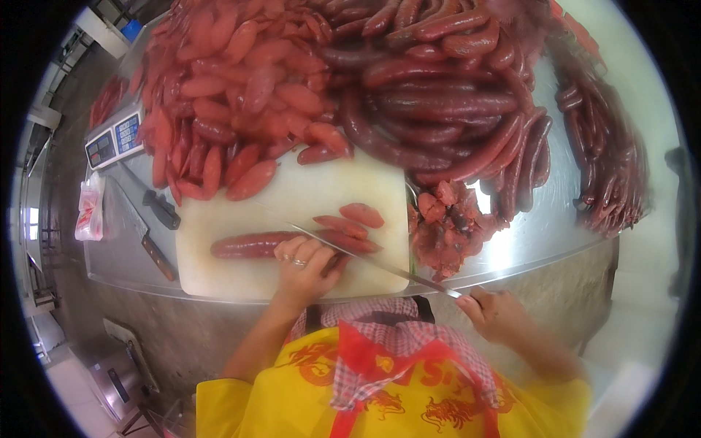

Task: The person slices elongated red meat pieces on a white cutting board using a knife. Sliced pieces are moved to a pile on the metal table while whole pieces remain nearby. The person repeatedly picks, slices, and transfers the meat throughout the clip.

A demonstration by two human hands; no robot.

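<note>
A dark red sausage [252,245] lies across the white cutting board [204,274]. My left hand [307,269] presses down on it with bent fingers, a ring on one of them. In my right hand [493,312], off the board's right side, is the handle of a long knife [409,276]. Its thin blade slants up and left over the sausage, just beside my left fingertips. To the right of the blade lie slanted sausage slices [361,214] and the sausage's cut right part.
A big heap of sliced sausage [212,73] covers the board's far side. Whole sausages [445,102] are piled beyond, with another bunch [606,139] at far right. Sausage ends [449,226] lie right of the board. Left are two knives [157,255], a scale [115,141] and a white packet [89,208].
</note>
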